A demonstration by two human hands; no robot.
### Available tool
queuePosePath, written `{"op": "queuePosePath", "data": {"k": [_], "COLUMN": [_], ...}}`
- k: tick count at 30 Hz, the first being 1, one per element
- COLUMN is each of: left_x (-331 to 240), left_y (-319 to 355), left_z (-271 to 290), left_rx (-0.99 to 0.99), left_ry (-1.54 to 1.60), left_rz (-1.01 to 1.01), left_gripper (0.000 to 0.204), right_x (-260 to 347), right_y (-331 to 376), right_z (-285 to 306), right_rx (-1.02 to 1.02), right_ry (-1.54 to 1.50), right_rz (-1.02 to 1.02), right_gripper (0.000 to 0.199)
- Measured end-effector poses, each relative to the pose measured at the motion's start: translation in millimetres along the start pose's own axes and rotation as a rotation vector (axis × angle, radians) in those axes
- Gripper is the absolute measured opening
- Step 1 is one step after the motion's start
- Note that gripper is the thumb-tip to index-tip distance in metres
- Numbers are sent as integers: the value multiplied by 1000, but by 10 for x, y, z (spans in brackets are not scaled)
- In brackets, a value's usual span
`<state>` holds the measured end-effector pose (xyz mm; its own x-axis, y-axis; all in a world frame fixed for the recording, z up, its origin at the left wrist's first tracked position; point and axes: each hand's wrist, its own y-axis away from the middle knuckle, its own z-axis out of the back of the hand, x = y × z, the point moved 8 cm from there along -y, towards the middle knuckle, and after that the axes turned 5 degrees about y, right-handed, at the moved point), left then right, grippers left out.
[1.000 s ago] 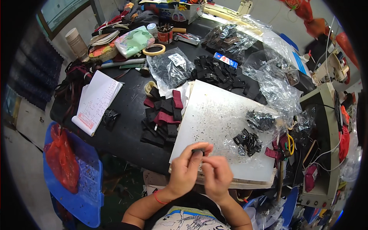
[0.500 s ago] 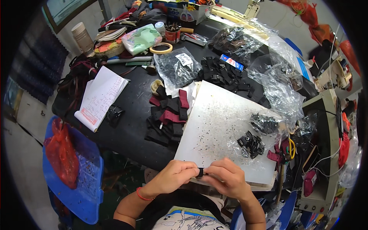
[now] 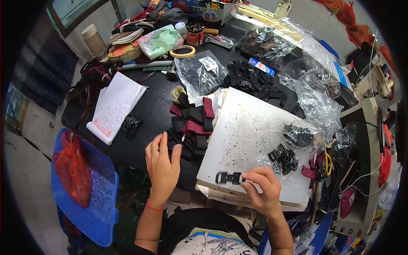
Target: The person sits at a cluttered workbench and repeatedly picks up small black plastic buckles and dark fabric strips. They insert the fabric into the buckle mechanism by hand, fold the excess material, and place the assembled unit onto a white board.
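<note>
Between the thumb and fingers of my right hand (image 3: 262, 189) is a short black strap with a buckle (image 3: 229, 178), held over the near edge of the white board (image 3: 231, 140). My left hand (image 3: 163, 168) is open, its fingers apart and nothing in it. It reaches up beside the pile of black and dark red strap pieces (image 3: 195, 121); whether the fingertips touch the pile I cannot tell. On the board's right side lies a cluster of black buckled straps (image 3: 282, 159), with a clear bag of black parts (image 3: 299, 135) just behind it.
Many tiny dark specks dot the board. An open notebook (image 3: 117, 104) lies at left on the black table. More black pieces (image 3: 255, 83) and clear plastic bags (image 3: 312, 95) are heaped beyond the board. A blue chair (image 3: 102, 187) with a red bag (image 3: 74, 174) stands at left.
My hands, together on the small black piece before, have parted. My left hand has let go and moved up and left to the strap pile; my right hand keeps the buckled strap.
</note>
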<state>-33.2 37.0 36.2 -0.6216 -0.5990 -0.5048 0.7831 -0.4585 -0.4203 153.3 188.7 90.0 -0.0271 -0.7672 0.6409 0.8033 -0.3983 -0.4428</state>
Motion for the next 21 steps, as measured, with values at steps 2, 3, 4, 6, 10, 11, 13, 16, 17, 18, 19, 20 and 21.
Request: {"op": "queuePosePath", "data": {"k": [2, 3, 4, 6, 10, 11, 13, 16, 17, 18, 19, 20, 21], "left_x": [77, 39, 3, -53, 46, 9, -150, -660, -761, -831, -838, -837, -830], "left_y": [87, 102, 119, 109, 70, 59, 10, -38, 0, 55, 114, 180, 236], "left_z": [-139, -143, -152, -117, 28, 52, 82, 77, -11, -107, -161, -217, -266], "left_rx": [74, 52, 31, -32, -199, -214, -142, 125, 226, 329, 360, 392, 423], "left_ry": [-38, -31, -23, 60, 586, 831, 1040, 868, 971, 1071, 1119, 1164, 1209], "left_rz": [39, 38, 41, -8, 189, 228, 190, -51, 29, 112, 174, 237, 301], "left_gripper": [34, 34, 35, 30, 25, 26, 25, 16, 18, 20, 21, 22, 23], "right_x": [-32, -87, -101, -108, -254, -254, -172, -42, -8, 9, 18, 17, -6], "right_y": [-10, 32, 42, 54, 196, 206, 148, 98, 97, 86, 82, 76, 68], "right_z": [33, 5, -8, -37, -222, -238, -201, -111, -117, -129, -128, -137, -134], "right_rx": [-61, -51, -73, -118, -176, -131, -106, -127, -141, -136, -132, -127, -161], "right_ry": [-13, -53, -68, -99, -527, -546, -422, -258, -294, -294, -289, -283, -310], "right_rz": [-59, -120, -98, -51, -417, -417, -324, -204, -229, -247, -268, -289, -321], "right_gripper": [23, 21, 20, 18, 21, 22, 25, 25, 24, 23, 22, 22, 20]}}
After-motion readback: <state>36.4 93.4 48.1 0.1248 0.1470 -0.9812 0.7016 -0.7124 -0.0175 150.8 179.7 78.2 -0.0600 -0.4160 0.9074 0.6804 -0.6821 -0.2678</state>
